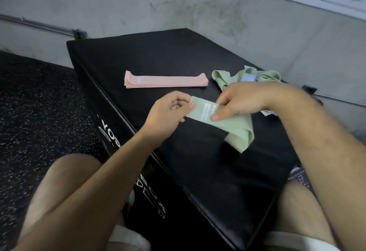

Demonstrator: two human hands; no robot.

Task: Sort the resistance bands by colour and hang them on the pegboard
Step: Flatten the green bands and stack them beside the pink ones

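Head view: left hand (168, 110) and right hand (243, 100) pinch green band (235, 126).

A box (178, 56) stands on the floor (39, 102) close to the wall (178, 3) behind it. On its top, a flat stack of folded bands (166, 82) lies toward the far left, and a loose heap of bands (247, 76) sits just to its right by the far edge. In front of both, a single band (233, 126) runs between the left hand (168, 112), pinching its left end, and the right hand (249, 100), pinching it further right, with its free end trailing onto the box.
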